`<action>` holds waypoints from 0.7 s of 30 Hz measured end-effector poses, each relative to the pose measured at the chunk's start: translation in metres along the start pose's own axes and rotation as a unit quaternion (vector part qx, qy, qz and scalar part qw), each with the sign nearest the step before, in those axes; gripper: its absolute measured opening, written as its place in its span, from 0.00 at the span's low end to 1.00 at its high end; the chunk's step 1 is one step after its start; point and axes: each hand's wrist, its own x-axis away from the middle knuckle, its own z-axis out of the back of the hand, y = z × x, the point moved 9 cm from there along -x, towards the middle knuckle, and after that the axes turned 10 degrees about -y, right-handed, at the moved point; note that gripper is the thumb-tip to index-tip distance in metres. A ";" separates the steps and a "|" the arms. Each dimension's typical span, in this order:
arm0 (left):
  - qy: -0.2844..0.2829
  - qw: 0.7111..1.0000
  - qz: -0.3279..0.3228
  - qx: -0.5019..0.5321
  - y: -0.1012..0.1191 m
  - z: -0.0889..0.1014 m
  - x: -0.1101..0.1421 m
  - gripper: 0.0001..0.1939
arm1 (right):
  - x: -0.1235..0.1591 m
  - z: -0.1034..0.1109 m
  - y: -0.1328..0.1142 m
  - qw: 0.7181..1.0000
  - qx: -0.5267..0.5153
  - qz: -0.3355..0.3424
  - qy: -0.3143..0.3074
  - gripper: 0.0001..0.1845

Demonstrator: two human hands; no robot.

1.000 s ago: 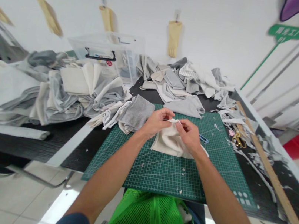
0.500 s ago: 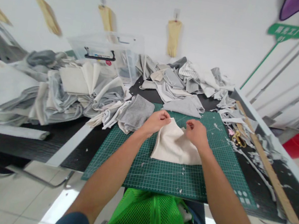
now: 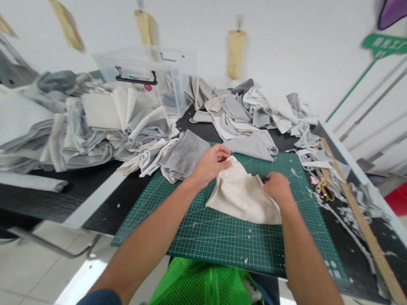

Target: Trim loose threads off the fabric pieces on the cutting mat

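Note:
A cream piece of cloth (image 3: 243, 194) lies rumpled on the green cutting mat (image 3: 205, 242), its upper left corner lifted. My left hand (image 3: 214, 164) pinches that corner between thumb and fingers. At the cloth's upper right edge, my right hand (image 3: 277, 188) is closed around a small dark tool (image 3: 264, 178). Only the tool's tip sticks out to the left, close to the cloth; the rest is hidden by the fingers, so its kind is unclear. A folded grey cloth (image 3: 186, 155) is beside my left hand.
Piles of grey and cream cloth (image 3: 89, 120) cover the left side, with more cloth pieces (image 3: 255, 112) behind the mat. A clear plastic box (image 3: 147, 70) stands at the back. On the right lie gold-handled scissors (image 3: 324, 190), a wooden ruler (image 3: 369, 223) and fabric scraps.
Both hands pinched the cloth's top edge together; then my right hand let go and moved right to where a blue tool lay. It now grips a small dark tool. My left hand keeps the corner.

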 end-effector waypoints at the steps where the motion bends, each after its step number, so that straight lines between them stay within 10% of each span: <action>1: -0.004 1.000 -0.001 0.002 0.001 -0.001 0.000 0.22 | 0.000 0.003 0.001 1.000 0.000 -0.005 0.011 0.11; 9: -0.004 1.000 -0.015 0.001 0.008 -0.008 0.002 0.25 | 0.013 0.056 -0.040 0.953 -0.208 0.128 0.181 0.13; 21: -0.018 0.998 -0.025 -0.062 0.010 -0.016 0.004 0.22 | 0.041 0.051 -0.093 0.884 -0.420 0.177 0.101 0.15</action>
